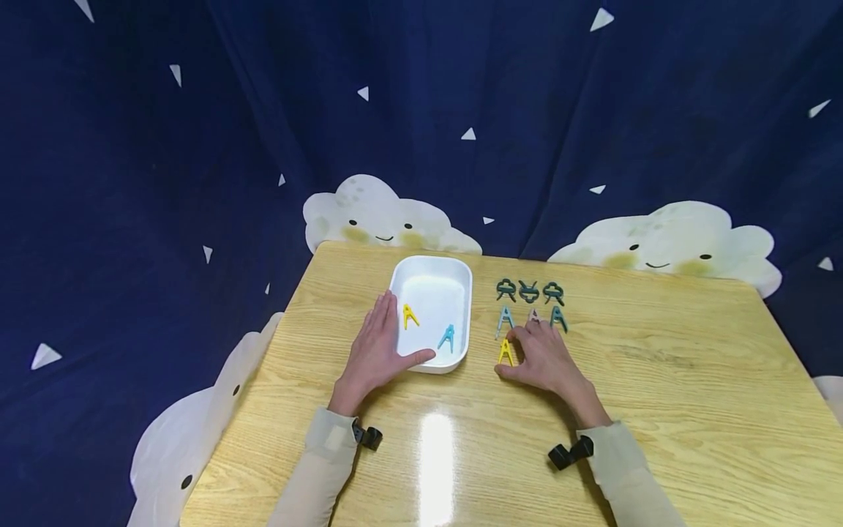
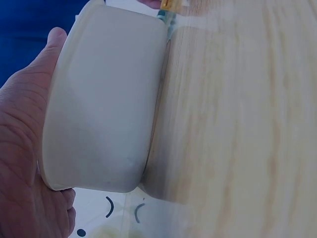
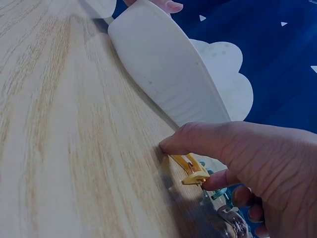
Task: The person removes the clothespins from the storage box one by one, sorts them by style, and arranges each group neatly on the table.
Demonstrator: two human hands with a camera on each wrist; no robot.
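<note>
My left hand [image 1: 378,344] rests against the left side and near corner of a white tray [image 1: 431,265], fingers straight, thumb over the near rim. A yellow clothespin [image 1: 410,316] and a blue clothespin [image 1: 447,337] lie inside. To the tray's right, my right hand [image 1: 543,359] pinches another yellow clothespin [image 1: 505,353] end to end between thumb and index finger, at the tabletop. Just beyond that hand are a light blue clothespin [image 1: 504,319], a partly hidden pink clothespin [image 1: 533,315] and a teal clothespin [image 1: 558,318].
Three dark green clips [image 1: 529,291] form a row behind the clothespins. The wooden table [image 1: 672,380] ends at a dark blue curtain [image 1: 421,110] printed with clouds and triangles. A wrist camera [image 1: 569,454] sits on each sleeve cuff.
</note>
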